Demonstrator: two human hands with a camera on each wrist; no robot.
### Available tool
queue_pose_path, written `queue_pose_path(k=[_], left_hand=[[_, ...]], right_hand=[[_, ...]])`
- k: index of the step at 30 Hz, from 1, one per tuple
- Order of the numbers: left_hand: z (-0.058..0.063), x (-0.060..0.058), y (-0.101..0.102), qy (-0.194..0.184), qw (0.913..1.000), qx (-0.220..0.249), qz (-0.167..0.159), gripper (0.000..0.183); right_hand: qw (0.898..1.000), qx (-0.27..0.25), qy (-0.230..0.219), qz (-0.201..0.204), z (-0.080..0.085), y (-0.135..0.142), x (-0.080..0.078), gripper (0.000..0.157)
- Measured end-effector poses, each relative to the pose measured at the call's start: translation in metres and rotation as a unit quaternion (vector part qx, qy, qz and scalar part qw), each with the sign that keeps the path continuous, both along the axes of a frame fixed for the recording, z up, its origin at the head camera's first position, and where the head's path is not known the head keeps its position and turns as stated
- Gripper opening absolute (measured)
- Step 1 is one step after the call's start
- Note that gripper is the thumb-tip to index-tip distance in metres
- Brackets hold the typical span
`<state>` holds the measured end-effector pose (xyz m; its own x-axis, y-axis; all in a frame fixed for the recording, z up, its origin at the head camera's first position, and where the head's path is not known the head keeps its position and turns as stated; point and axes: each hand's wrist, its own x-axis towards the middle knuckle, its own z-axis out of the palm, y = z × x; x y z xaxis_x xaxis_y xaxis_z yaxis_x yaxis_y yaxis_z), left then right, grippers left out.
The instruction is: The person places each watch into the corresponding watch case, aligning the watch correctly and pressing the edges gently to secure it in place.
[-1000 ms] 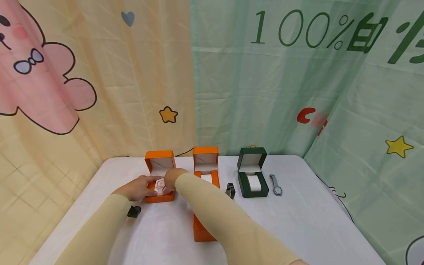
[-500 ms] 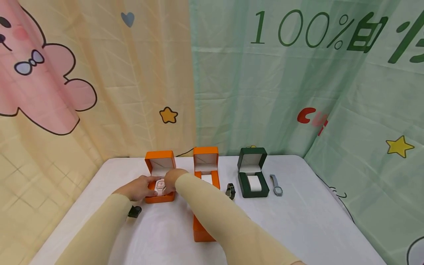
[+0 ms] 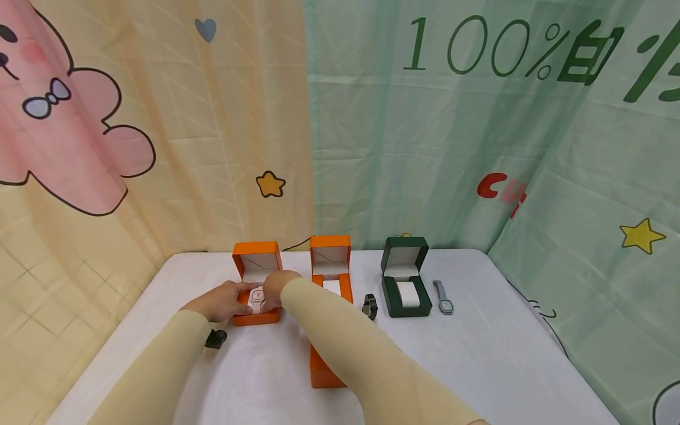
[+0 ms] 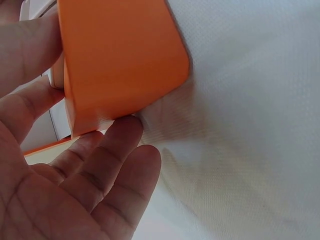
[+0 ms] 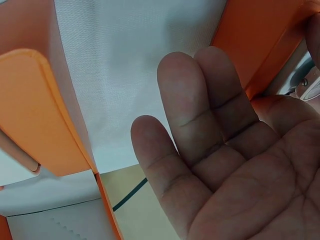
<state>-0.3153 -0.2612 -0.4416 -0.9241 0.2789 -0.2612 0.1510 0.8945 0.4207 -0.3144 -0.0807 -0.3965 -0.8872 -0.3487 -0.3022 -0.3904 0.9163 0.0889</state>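
A pale pink watch (image 3: 257, 300) lies face up on its cushion in the open orange watch box (image 3: 256, 320) at the left. My left hand (image 3: 223, 299) grips the watch at its left side, thumb and index finger over the rim. In the left wrist view its other fingers (image 4: 122, 137) rest along the outside of the box wall (image 4: 125, 55). From the right, my right hand (image 3: 277, 287) holds the watch, thumb and index finger inside the box. Its remaining fingers (image 5: 185, 90) extend loosely outside, as the right wrist view shows. The fingertips in the box are partly hidden.
A second orange box (image 3: 330, 255) stands open in the middle with a white cushion. Nearer, an orange block (image 3: 325, 373) shows partly under the right sleeve. At right are a dark watch (image 3: 369, 306), an open green box (image 3: 392, 298) and a silver watch (image 3: 444, 305). A black object (image 3: 215, 339) sits by the left wrist.
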Motion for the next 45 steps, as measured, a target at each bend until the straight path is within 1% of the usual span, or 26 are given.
queue_pose_path(k=[7, 11, 13, 19, 22, 26, 32, 38, 42, 45], left_hand=[[0.001, 0.001, 0.000, 0.002, 1.0000, -0.002, -0.005, 0.070], [0.000, 0.000, -0.001, 0.001, 1.0000, 0.000, -0.005, 0.070], [0.000, 0.000, -0.001, 0.002, 1.0000, -0.002, -0.005, 0.070], [0.000, -0.001, -0.001, 0.000, 0.9999, -0.003, -0.013, 0.070], [0.000, -0.002, -0.002, -0.006, 0.9999, -0.001, -0.008, 0.070], [0.001, -0.002, -0.003, -0.003, 0.9998, -0.010, -0.016, 0.071], [0.002, -0.001, -0.003, -0.001, 0.9999, -0.009, -0.014, 0.073], [0.003, 0.000, -0.004, 0.000, 0.9998, -0.012, -0.013, 0.073], [0.005, 0.002, -0.004, -0.005, 0.9999, -0.010, -0.012, 0.074], [0.006, 0.005, -0.005, -0.007, 1.0000, 0.001, -0.007, 0.076]], right_hand=[[1.000, 0.015, 0.013, 0.019, -0.001, 0.000, 0.001, 0.045], [1.000, 0.009, 0.006, 0.011, 0.000, 0.001, 0.002, 0.044], [1.000, 0.008, 0.006, 0.013, 0.000, 0.002, 0.001, 0.044], [0.999, 0.019, 0.009, 0.034, -0.001, 0.003, 0.000, 0.046], [0.999, 0.026, 0.011, 0.042, -0.002, 0.003, 0.000, 0.047], [0.998, 0.036, 0.012, 0.051, -0.001, 0.003, 0.001, 0.048], [0.999, 0.030, 0.009, 0.042, 0.001, 0.004, 0.000, 0.051], [0.999, 0.027, 0.005, 0.037, -0.003, 0.002, -0.006, 0.051], [0.998, 0.041, 0.006, 0.052, -0.005, 0.000, -0.009, 0.051], [0.998, 0.043, -0.004, 0.050, -0.002, -0.001, -0.008, 0.049]])
